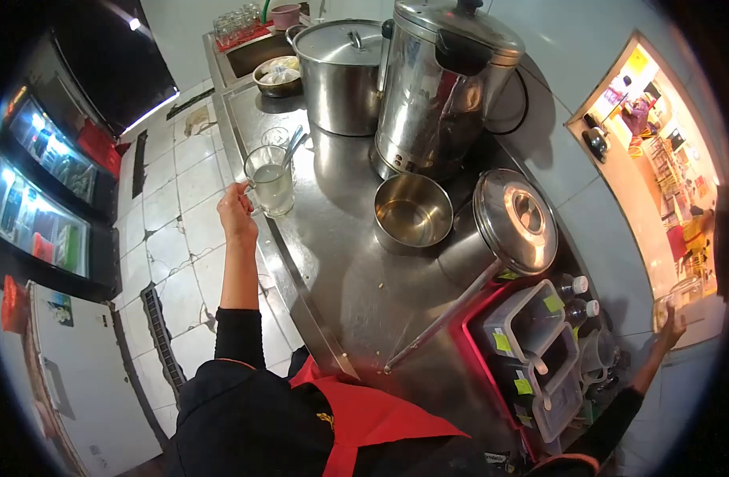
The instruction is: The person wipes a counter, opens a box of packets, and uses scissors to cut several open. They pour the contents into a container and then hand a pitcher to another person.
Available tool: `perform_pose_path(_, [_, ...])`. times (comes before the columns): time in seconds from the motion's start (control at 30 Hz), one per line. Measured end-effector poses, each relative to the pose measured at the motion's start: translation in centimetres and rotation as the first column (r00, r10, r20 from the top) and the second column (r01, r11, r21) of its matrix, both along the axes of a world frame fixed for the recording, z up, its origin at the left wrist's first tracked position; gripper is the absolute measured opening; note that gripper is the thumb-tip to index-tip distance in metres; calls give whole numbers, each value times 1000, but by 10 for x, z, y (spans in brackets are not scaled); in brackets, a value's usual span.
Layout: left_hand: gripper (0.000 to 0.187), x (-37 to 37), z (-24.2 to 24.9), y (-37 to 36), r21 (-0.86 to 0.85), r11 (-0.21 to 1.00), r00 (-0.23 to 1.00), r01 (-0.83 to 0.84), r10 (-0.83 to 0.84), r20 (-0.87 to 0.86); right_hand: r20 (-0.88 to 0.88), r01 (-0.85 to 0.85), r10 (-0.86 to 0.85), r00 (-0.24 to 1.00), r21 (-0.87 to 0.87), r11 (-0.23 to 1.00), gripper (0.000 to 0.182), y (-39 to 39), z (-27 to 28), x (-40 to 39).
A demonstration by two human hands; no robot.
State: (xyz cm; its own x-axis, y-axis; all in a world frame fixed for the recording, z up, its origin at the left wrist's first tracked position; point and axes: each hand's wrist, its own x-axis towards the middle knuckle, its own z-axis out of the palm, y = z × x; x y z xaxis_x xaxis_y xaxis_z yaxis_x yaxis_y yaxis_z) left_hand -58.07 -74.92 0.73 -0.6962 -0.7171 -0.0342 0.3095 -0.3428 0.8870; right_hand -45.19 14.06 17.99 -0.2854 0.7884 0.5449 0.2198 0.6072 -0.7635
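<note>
My left hand (237,213) is closed round the handle of a glass mug (271,191) at the counter's left edge. Cloudy pale liquid fills part of the mug, and a metal spoon (294,146) leans at its rim. Just behind it is another small clear glass (275,137). Far to the right, my right hand (670,324) reaches up to the sill of the wall opening, its fingers on a clear glass (684,294). That glass is blurred against the bright background, so its full shape is hard to make out.
On the steel counter (333,270) stand a lidded pot (341,79), a tall urn (440,95), an open pan (413,211) and a lidded container (519,222) with a long handle. A pink tray (468,338) carries plastic bins (527,318). Bottles (579,310) stand beside it.
</note>
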Motion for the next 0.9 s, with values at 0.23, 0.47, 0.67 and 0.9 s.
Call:
perform_pose_path(0.23, [18, -72, -34, 7, 38, 993, 992, 111, -113, 53, -241, -536, 499, 832, -121, 835, 57, -158, 11, 61])
perform_pose_path(0.47, [19, -148, -74, 5, 76, 988, 991, 131, -131, 0, -19, -640, 640, 768, 17, 768, 77, -322, 35, 87])
perform_pose_path(0.67, [26, -197, -77, -9, -219, 927, 951, 305, -284, 123, -194, -789, 768, 611, -227, 570, 94, -439, 15, 54])
perform_pose_path(0.9, [57, -177, -38, 20, -945, 326, 938, 31, 316, 139, 52, -891, 893, 447, 109, 440, 78, -514, -43, 2])
